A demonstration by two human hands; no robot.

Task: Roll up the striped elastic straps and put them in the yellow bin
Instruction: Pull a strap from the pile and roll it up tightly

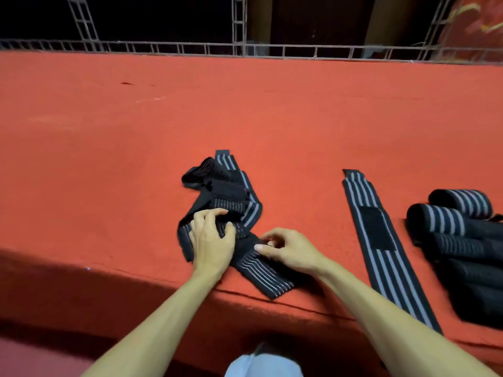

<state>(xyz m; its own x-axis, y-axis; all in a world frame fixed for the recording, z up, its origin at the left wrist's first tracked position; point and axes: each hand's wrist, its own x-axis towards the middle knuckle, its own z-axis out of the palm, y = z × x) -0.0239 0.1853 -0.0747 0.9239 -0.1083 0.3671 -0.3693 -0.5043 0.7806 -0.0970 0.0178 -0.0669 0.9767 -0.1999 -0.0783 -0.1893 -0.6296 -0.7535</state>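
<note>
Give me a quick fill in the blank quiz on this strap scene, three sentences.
The left hand and right hand both hold the tangled pile on the ____ carpet.
The flat strap lies to the pile's ____.
The rolled straps are black with ____ stripes.
Answers: red; right; grey.

Warm light on red surface (245, 104), black background, shadow lower left, right edge perhaps motion-blurred, wide-angle curvature.
</note>
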